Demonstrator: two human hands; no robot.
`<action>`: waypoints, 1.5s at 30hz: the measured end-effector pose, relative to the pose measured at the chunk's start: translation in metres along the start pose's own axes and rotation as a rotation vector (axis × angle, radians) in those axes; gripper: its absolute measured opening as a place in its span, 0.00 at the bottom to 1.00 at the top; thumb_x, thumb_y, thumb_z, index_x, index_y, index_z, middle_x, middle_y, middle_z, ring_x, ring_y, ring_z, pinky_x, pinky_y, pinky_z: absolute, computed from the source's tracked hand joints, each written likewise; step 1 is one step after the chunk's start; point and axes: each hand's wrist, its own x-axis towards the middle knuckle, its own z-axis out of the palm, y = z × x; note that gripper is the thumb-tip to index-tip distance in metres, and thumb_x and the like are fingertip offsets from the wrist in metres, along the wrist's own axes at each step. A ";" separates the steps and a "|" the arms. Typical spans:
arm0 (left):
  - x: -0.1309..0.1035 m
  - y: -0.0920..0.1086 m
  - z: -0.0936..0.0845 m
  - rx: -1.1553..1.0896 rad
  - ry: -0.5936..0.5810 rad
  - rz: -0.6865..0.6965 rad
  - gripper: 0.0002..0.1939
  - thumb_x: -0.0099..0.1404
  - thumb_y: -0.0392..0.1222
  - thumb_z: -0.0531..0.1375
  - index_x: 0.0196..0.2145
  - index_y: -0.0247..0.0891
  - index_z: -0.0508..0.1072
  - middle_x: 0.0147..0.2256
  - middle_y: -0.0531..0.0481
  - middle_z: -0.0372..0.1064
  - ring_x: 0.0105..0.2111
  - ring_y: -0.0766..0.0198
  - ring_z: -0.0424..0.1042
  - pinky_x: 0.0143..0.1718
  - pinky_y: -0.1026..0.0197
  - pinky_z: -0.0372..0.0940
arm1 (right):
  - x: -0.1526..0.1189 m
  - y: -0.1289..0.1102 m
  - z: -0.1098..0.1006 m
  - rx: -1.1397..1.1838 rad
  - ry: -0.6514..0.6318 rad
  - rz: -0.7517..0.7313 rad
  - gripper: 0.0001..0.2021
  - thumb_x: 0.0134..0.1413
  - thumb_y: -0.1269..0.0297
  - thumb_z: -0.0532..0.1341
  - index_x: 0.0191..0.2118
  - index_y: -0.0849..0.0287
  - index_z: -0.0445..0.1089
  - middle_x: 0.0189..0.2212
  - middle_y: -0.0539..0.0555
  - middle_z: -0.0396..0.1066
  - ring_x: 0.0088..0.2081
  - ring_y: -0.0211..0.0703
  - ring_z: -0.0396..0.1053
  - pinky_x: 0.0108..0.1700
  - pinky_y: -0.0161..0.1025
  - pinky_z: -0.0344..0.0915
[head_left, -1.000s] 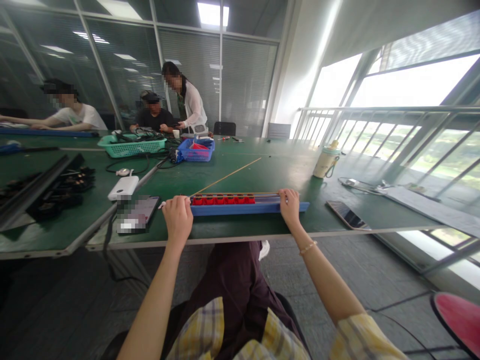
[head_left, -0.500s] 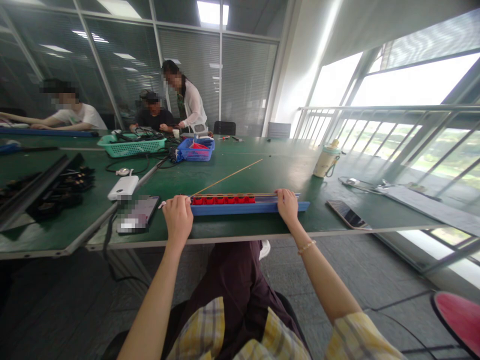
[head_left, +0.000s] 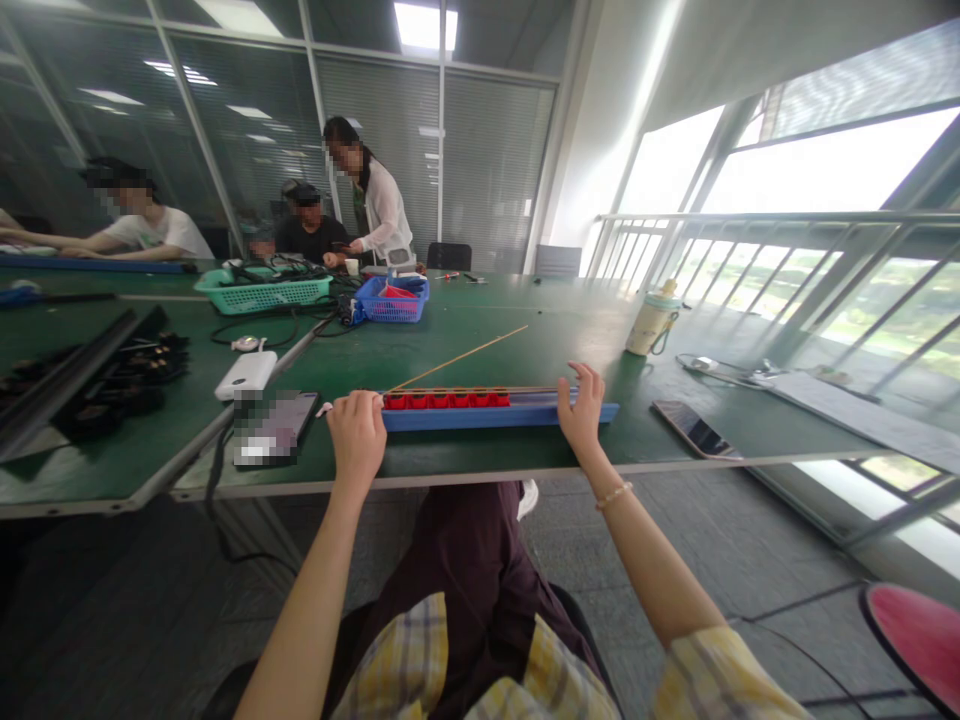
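A long blue channel [head_left: 472,418] lies crosswise near the table's front edge, with a row of several red box-shaped pieces [head_left: 446,400] inside its left and middle part. My left hand [head_left: 357,428] is closed around the channel's left end. From beside its fingertips a thin wooden stick [head_left: 469,353] slants up and to the right over the table. Another thin strip runs along the top of the red pieces. At the channel's right end is my right hand [head_left: 581,412], fingers apart and partly raised; whether its thumb touches the channel I cannot tell.
To the left are a phone [head_left: 277,428], a white power bank [head_left: 247,374] and black parts [head_left: 135,380]. Green [head_left: 262,295] and blue [head_left: 391,305] baskets stand behind. On the right are a cup [head_left: 651,325] and another phone [head_left: 694,428]. Several people are across the table.
My right hand's fingers have lifted and spread, off the channel's top, and it has shifted slightly right. The slanting stick's far end has dipped a little. My left hand stays put.
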 end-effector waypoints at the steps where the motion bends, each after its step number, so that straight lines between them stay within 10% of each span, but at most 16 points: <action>1: 0.000 0.000 0.000 -0.010 -0.005 0.014 0.14 0.73 0.43 0.46 0.37 0.40 0.70 0.38 0.42 0.71 0.40 0.52 0.64 0.42 0.52 0.53 | 0.000 -0.003 -0.002 -0.007 0.003 -0.031 0.21 0.67 0.54 0.51 0.60 0.57 0.63 0.57 0.64 0.65 0.57 0.52 0.63 0.58 0.54 0.60; 8: 0.002 0.005 -0.005 -0.118 -0.058 0.129 0.17 0.74 0.45 0.45 0.37 0.40 0.70 0.40 0.44 0.72 0.41 0.54 0.64 0.45 0.53 0.57 | 0.001 -0.010 -0.007 -0.053 -0.044 -0.118 0.20 0.68 0.56 0.51 0.62 0.52 0.63 0.66 0.63 0.55 0.63 0.55 0.57 0.61 0.57 0.56; 15: 0.001 0.007 -0.007 -0.180 -0.076 0.112 0.18 0.74 0.47 0.45 0.37 0.40 0.71 0.41 0.44 0.73 0.44 0.55 0.65 0.50 0.52 0.58 | 0.000 -0.009 -0.009 -0.030 -0.137 -0.117 0.13 0.67 0.62 0.51 0.41 0.53 0.73 0.51 0.58 0.72 0.54 0.52 0.64 0.57 0.51 0.57; 23: 0.003 0.005 0.003 -0.096 0.029 0.026 0.27 0.71 0.53 0.51 0.62 0.35 0.62 0.59 0.37 0.65 0.58 0.49 0.60 0.59 0.49 0.53 | -0.001 -0.005 -0.011 -0.062 -0.040 -0.005 0.14 0.68 0.62 0.48 0.37 0.56 0.70 0.37 0.56 0.75 0.42 0.48 0.70 0.49 0.45 0.56; 45: -0.002 0.007 0.008 -0.031 -0.079 -0.013 0.26 0.70 0.51 0.51 0.61 0.35 0.64 0.57 0.35 0.66 0.59 0.44 0.58 0.59 0.43 0.50 | 0.002 0.000 -0.006 0.057 -0.129 0.040 0.14 0.67 0.59 0.50 0.34 0.55 0.70 0.35 0.56 0.74 0.40 0.49 0.67 0.47 0.44 0.59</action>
